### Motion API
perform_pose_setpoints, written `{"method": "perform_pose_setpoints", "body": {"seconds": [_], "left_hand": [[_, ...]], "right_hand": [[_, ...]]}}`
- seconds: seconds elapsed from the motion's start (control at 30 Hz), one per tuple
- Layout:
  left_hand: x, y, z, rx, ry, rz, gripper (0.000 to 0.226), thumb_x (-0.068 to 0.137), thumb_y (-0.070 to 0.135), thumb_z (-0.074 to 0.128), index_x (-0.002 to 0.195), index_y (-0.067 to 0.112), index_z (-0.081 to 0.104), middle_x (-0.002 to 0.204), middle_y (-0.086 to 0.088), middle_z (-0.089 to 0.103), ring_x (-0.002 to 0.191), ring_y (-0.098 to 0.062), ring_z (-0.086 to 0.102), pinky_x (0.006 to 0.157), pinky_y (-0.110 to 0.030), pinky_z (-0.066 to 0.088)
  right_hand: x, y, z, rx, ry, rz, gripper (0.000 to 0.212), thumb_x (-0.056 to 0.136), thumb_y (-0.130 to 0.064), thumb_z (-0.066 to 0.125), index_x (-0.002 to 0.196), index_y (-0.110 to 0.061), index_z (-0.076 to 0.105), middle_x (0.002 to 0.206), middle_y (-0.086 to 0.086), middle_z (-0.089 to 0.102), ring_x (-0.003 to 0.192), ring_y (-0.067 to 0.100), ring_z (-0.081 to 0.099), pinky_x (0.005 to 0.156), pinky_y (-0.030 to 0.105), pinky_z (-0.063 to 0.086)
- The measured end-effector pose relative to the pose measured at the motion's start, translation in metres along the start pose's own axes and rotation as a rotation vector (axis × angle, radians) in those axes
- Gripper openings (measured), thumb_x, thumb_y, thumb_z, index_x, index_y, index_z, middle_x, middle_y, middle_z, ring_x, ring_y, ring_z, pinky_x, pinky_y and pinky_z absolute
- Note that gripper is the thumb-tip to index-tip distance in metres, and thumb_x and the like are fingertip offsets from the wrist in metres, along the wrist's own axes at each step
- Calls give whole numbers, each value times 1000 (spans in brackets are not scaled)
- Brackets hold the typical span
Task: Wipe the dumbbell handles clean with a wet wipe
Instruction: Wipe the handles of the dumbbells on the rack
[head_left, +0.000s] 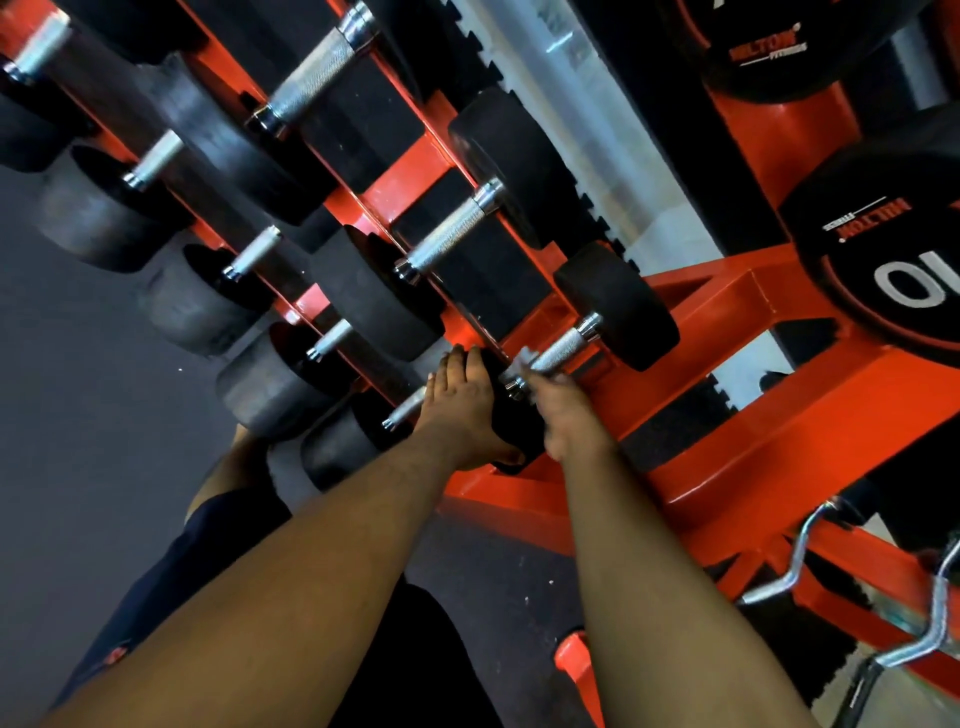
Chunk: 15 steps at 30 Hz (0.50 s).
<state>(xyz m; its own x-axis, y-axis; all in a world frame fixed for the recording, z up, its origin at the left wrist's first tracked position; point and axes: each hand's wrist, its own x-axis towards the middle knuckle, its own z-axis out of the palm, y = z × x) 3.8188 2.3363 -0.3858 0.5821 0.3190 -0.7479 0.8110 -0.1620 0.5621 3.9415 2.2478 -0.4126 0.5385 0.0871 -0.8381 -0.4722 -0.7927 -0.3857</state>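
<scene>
- The right hand (558, 402) is pinching a white wet wipe (524, 361) against the near end of the knurled handle (563, 345) of the smallest dumbbell, which is sitting on the end cradle of the orange rack (727, 415).
- The left hand (462, 410) is lying over that dumbbell's near rubber head (511, 415), fingers extended across the top and thumb tucked under — bracing rather than lifting, as far as I can judge.
- The step in hand is looking like the wiping of this one handle; the wipe is covering only the near part, with the far stretch toward the other head (618, 306) showing bare.
- The next move is probably calling for sliding the wipe along toward the far collar, while the left hand is keeping the weight from rolling.
- The neighbouring handles (452, 234) along the rack are lying uncovered — whether already cleaned, I cannot tell.
</scene>
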Motion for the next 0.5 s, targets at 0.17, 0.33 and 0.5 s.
{"method": "perform_pose_setpoints", "body": {"seconds": [0.17,0.33,0.5], "left_hand": [[0,0,1,-17,20,-7,154,53,51,94,159,4,-7,167,-21,-1,156,-35,-1,127,-48,3],[1,-1,3,-44,23,-4,152,56,53,92,159,6,-9,168,-20,-2,156,-34,-4,127,-47,0],[3,-4,5,-30,22,1,154,55,47,95,159,7,-11,167,-20,-3,157,-32,-6,127,-46,0]], "right_hand": [[-25,3,-3,-175,29,-84,12,100,-8,57,104,-5,67,87,4,69,76,14,65,65,22,52],[-53,-12,-10,-301,60,-389,22,98,-12,55,106,-1,72,96,14,75,88,21,66,78,32,53],[-20,-39,-20,-993,251,-1085,42,91,-3,46,128,-9,65,133,11,64,129,25,55,112,37,40]]}}
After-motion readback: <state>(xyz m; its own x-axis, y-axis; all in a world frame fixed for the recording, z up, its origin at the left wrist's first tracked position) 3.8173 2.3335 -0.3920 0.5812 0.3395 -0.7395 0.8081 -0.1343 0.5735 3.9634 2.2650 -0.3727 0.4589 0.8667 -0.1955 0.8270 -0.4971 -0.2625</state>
